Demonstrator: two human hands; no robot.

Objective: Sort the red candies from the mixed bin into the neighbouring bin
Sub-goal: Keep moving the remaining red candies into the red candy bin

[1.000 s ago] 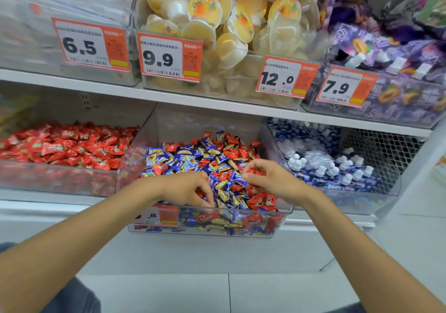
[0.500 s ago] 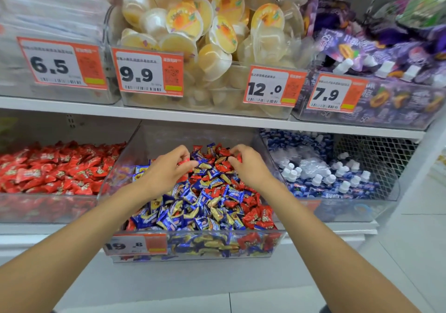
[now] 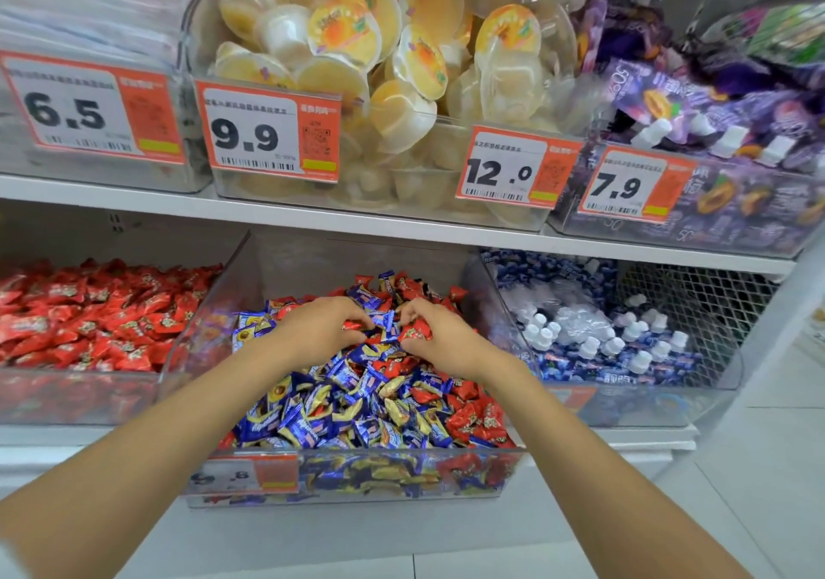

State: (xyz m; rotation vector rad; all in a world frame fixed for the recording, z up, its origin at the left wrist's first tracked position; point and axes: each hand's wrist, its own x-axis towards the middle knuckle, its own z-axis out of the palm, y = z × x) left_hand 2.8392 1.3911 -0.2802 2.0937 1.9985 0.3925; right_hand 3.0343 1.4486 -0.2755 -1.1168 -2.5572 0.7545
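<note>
Left hand (image 3: 319, 333): pinches red candy (image 3: 356, 324), long axis roughly 9-to-3.
Right hand (image 3: 444, 344): grips second red candy (image 3: 417, 333).
Red bin (image 3: 67, 395): 9 o'clock of mixed bin (image 3: 210, 319).

Clear plastic mixed bin (image 3: 210, 324) heaped with blue and gold sweets (image 3: 312, 417), red wrapped candies (image 3: 477, 417) scattered through it, clear neighbouring bin (image 3: 67, 395) just left of it, filled with red ones.
</note>
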